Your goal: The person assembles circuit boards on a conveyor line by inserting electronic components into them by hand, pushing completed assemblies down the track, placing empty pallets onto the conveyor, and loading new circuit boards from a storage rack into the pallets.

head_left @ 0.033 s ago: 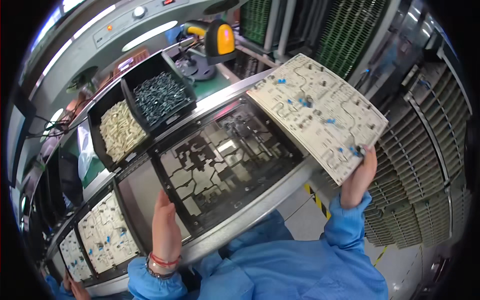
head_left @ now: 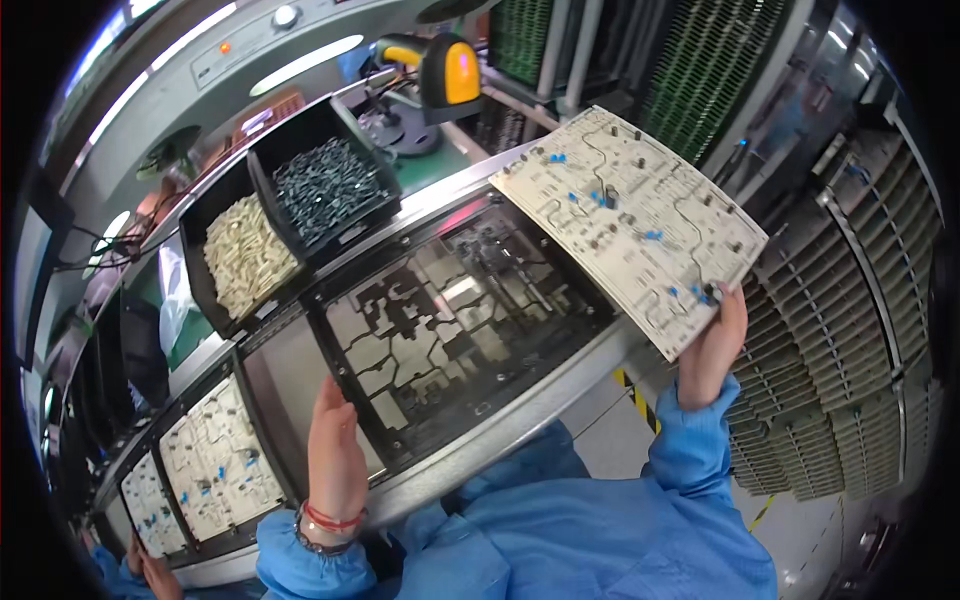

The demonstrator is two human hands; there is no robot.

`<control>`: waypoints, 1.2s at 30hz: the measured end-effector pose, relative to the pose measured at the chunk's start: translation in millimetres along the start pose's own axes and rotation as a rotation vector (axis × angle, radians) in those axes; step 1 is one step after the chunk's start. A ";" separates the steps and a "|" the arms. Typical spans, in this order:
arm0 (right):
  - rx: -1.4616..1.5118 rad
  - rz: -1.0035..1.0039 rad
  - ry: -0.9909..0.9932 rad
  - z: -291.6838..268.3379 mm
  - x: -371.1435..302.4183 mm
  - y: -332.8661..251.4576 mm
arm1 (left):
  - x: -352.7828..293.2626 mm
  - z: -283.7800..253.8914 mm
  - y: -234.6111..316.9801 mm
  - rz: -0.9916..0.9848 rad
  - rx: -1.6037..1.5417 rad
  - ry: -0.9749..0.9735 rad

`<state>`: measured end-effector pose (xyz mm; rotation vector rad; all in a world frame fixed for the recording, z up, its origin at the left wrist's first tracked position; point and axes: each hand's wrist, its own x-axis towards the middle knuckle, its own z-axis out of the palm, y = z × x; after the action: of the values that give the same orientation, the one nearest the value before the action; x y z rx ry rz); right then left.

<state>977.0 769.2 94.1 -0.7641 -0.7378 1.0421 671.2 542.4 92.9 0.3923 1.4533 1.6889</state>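
My right hand (head_left: pixel 715 345) grips the near right corner of a large cream circuit board (head_left: pixel 640 220). Small blue and dark parts stand on the board, which is held tilted over the right end of a black fixture frame (head_left: pixel 468 325) with irregular cutouts. The board's far left corner is close to that frame; contact cannot be made out. My left hand (head_left: pixel 335 450), red bands at its wrist, holds nothing. Its fingers stretch up beside the frame's left edge, above a plain grey panel (head_left: pixel 290 370).
Behind the frame stand a black bin of pale pieces (head_left: pixel 247 255) and one of dark pieces (head_left: pixel 328 190). A yellow-black scanner (head_left: pixel 450 80) is beyond them. More boards (head_left: pixel 222 460) lie along the line at left, near another person's hands (head_left: pixel 152 570). Slotted racks (head_left: pixel 830 370) fill the right.
The board and my right hand have shifted slightly left relative to the frame. My left hand stays beside the frame's left edge, and the whole view has moved a little.
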 end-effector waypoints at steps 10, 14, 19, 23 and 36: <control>0.164 0.328 -0.279 58.8 -2.6 35.4 | -1.7 3.0 24.5 -0.162 0.078 -0.072; 0.179 0.420 -0.306 68.7 6.8 46.0 | -4.9 0.6 43.0 0.048 0.649 -0.472; 0.135 0.543 -0.318 96.0 22.7 55.7 | -14.9 16.8 77.9 0.240 0.884 -0.588; 0.110 0.393 -0.642 105.7 15.1 64.7 | -5.0 12.6 73.0 0.201 0.546 -0.884; 0.121 0.481 -0.599 104.9 32.5 76.5 | 0.1 -1.8 48.9 0.104 0.380 -0.766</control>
<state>865.5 843.3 91.8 -0.5308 -1.0101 1.7783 650.7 543.1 137.3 1.1915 1.1567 1.1172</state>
